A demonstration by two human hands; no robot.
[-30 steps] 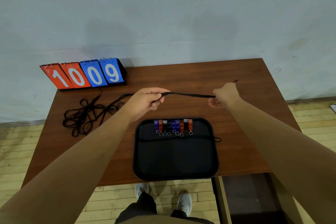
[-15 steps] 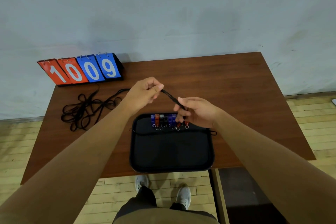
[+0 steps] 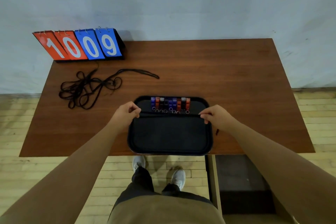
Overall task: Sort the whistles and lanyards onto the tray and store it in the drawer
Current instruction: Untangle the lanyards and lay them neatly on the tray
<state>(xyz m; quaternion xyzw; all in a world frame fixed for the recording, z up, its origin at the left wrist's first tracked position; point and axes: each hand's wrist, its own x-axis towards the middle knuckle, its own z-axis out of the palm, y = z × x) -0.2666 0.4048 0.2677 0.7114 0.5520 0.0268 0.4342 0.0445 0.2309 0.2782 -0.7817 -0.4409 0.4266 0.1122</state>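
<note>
A black tray (image 3: 170,136) sits at the near edge of a brown wooden table (image 3: 227,78), right in front of the person. Both hands are over it: the left hand (image 3: 125,112) at the tray's left rim and the right hand (image 3: 216,119) at its right rim, each with thumb and fingertips pinched shut on one end of a black lanyard (image 3: 169,114). The lanyard is stretched straight across the tray from side to side, just in front of a row of whistles (image 3: 170,103) — blue, red and black ones, lined up side by side along the tray's far edge with their small metal rings pointing toward the person. Whether the cord is touching the tray floor or held just above it cannot be told. A short dark end shows on the table just beside the right wrist. Well apart to the left, a tangled pile of lanyards (image 3: 87,89) lies on the table, with one strand trailing off toward the middle. Behind the pile, at the table's far left corner against the wall, stands a flip scoreboard (image 3: 80,45) reading 1 0 in red and 0 9 in blue. Below the table's right side an open drawer (image 3: 241,180) shows — dark inside.
</note>
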